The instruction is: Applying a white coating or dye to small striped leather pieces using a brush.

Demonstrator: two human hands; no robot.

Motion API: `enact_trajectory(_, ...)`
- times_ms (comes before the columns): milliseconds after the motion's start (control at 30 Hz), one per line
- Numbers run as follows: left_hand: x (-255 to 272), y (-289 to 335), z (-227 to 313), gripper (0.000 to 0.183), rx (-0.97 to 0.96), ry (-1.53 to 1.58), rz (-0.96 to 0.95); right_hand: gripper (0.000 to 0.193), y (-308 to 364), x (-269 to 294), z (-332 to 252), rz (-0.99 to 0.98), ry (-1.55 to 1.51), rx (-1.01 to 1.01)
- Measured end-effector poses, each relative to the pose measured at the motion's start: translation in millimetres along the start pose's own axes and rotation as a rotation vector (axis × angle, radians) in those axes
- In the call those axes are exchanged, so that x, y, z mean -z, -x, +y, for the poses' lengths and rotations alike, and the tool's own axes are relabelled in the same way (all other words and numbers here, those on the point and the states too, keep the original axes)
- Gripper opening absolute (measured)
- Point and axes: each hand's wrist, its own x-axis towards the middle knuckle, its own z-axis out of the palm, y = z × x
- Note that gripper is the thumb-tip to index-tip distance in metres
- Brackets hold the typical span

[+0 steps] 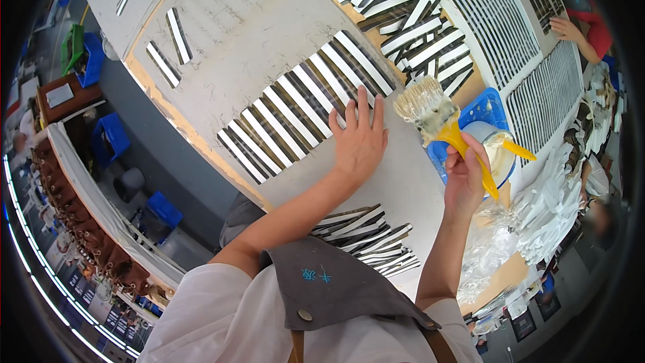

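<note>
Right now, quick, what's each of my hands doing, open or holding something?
Left hand: open, fingers spread at the row of black-and-white strips.
Right hand: closed around the handle of the yellow-handled paste brush.

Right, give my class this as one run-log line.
left hand: open, at strips | right hand: holding brush | blue tray: nearby
</note>
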Motion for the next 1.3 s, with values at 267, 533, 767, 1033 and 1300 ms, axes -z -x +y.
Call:
enact_trajectory(267, -6, -6, 4, 0.052, 0.083, -0.009, 0.012, 0.021, -17, -38, -10, -0.111, 0.219, 0.07)
enact_trajectory(533, -4, -6, 3, 0.057, 0.126, 0.056, 0.03, 0.021, -30, -53, -17, -0.102, 0.295, 0.146)
enact_trajectory(767, -1, -10, 2, 0.057, 0.136, 0.025, 0.02, 0.021, -31, -50, -19, -0.111, 0.265, 0.124)
enact_trajectory(1033, -1, -15, 1, 0.054, 0.156, -0.051, 0.002, 0.02, -34, -49, -23, -0.14, 0.23, 0.14)
enact_trajectory(1300, -2, -15, 2, 0.057, 0.13, -0.104, 0.021, 0.021, -38, -53, -17, -0.159, 0.266, 0.132)
